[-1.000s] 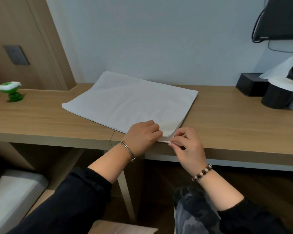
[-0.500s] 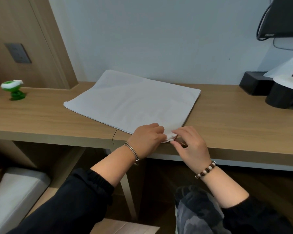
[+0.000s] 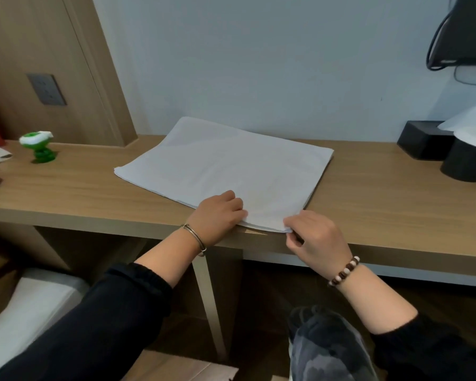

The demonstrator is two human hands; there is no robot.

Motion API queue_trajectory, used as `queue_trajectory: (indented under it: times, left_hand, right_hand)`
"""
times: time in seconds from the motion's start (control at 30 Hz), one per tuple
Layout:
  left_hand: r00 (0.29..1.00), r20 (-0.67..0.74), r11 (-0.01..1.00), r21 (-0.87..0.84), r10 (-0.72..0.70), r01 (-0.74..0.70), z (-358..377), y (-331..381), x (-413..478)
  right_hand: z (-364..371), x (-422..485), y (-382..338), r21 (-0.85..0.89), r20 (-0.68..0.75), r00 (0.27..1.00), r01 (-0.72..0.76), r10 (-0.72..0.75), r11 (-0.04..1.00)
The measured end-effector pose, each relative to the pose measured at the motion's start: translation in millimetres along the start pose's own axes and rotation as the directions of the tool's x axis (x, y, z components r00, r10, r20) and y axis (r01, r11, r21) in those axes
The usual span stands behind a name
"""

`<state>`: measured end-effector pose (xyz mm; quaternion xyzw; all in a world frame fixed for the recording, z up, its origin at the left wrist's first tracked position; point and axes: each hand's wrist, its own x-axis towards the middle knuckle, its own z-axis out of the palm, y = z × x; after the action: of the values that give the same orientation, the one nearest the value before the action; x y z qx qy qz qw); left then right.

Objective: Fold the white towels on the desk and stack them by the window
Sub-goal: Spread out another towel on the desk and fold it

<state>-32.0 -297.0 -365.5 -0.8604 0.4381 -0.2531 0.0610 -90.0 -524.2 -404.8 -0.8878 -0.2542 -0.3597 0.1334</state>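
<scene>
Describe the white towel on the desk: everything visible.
The flat white cloth towel lies spread as a smooth rectangle, seemingly layered at its edges, angled on the light wooden desk, its far corner near the pale wall. The left hand curls over its near edge; the right hand pinches its near right corner.

Towel (image 3: pixel 226 166) plain white, no print. Tabletop (image 3: pixel 382 204) light oak tone w/ fine wood grain; panel (image 3: pixel 25 37) behind it same tone. Wall (image 3: pixel 259 64) pale blue-grey. Small figure (image 3: pixel 39 148) bright green w/ white top. Box (image 3: pixel 421 143) & round tub (image 3: pixel 465 163) both black. Socket plate (image 3: pixel 46 89) dark grey. Sleeves (image 3: pixel 107 325) black, trousers (image 3: pixel 330 350) grey camo. Bead bracelet (image 3: pixel 344 272) brown & white; bangle (image 3: pixel 195 237) silver.
</scene>
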Motion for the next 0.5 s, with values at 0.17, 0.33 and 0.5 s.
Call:
queue_trajectory:
  times: [0.17, 0.33, 0.5]
  left_hand:
    - [0.995, 0.093, 0.997, -0.061, -0.04, 0.046, 8.9, -0.7, -1.2]
    - [0.956, 0.169, 0.851, -0.437, -0.238, 0.29, 17.8, 13.9, -3.8]
    - [0.942, 0.215, 0.882, -0.345, -0.259, 0.322, 17.5, 22.0, 4.2]
  right_hand:
    - [0.0, 2.0, 5.0, -0.041, -0.024, 1.0, 0.01, -0.011, 0.999]
    - [-11.3, -2.4, 11.7, -0.007, -0.029, 0.999, -0.038, 0.038, 0.999]
    - [-22.3, 23.0, 16.7, 0.076, 0.234, 0.927, -0.319, 0.294, 0.945]
